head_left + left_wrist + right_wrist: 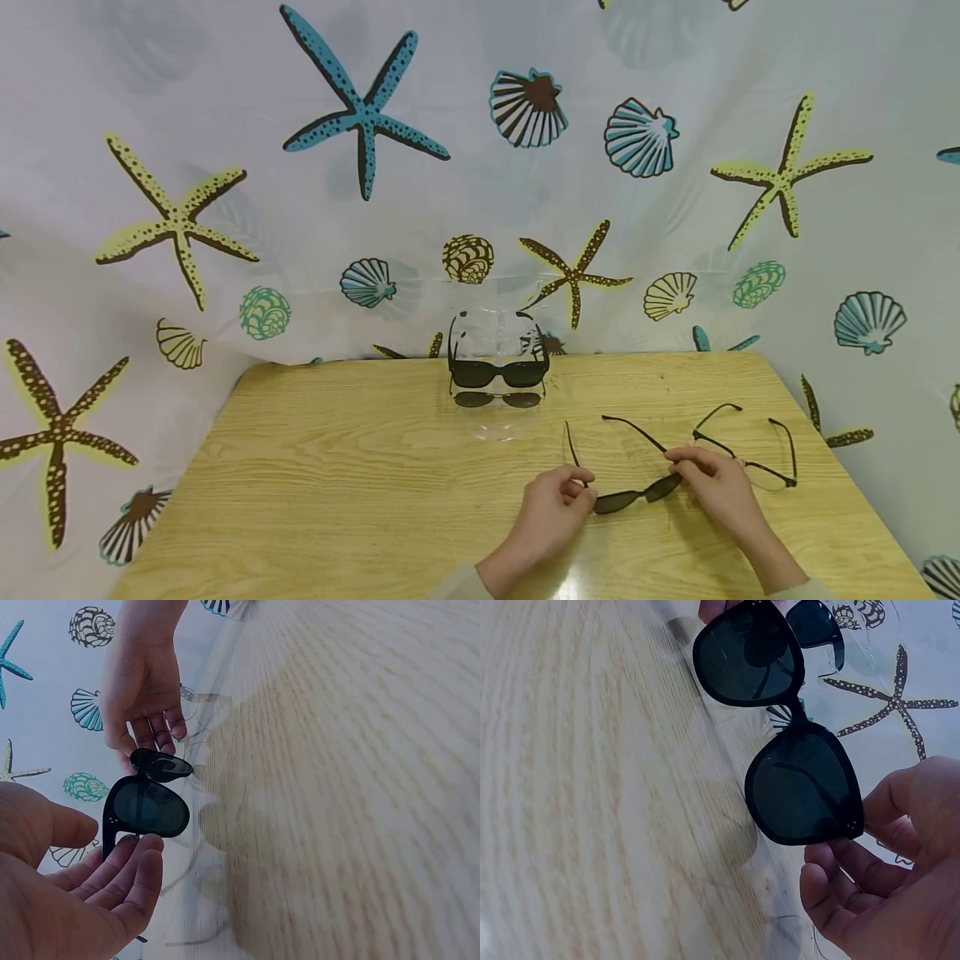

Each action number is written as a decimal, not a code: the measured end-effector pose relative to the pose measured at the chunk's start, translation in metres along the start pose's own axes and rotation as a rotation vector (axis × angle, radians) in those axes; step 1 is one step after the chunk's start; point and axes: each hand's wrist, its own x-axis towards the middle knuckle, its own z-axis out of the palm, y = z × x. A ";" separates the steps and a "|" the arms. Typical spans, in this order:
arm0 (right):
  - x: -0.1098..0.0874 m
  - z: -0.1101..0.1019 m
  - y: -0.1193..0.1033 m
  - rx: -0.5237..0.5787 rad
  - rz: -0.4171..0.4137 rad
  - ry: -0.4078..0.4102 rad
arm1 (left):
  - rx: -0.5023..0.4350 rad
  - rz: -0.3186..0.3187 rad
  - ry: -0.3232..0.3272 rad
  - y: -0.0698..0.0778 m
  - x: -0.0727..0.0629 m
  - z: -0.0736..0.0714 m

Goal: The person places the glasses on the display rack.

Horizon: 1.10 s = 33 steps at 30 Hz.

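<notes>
A pair of black sunglasses [617, 502] is held between both hands low over the table, its dark lenses toward the person and its temples unfolded, pointing away. The left hand [551, 508] pinches the left end of the frame near the hinge. At the other end, the right hand [716, 487] grips the corner between thumb and fingers. In the right wrist view, small dots mark the sunglasses' [805, 784] outer corners. Just beyond the right hand lie clear-lensed eyeglasses [715, 444] with dark upper rims and open temples, partly covered by that hand.
A transparent stand [498, 429] at the table's back middle bears thick black sunglasses [474, 373] above thin-rimmed sunglasses [476, 400]. Behind the wooden table [337, 483] hangs a white cloth [420, 233] printed with starfish and shells, which also runs along both sides.
</notes>
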 end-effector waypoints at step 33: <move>-0.015 0.020 -0.053 0.066 -0.225 0.035 | -0.019 0.042 0.063 0.030 -0.025 -0.069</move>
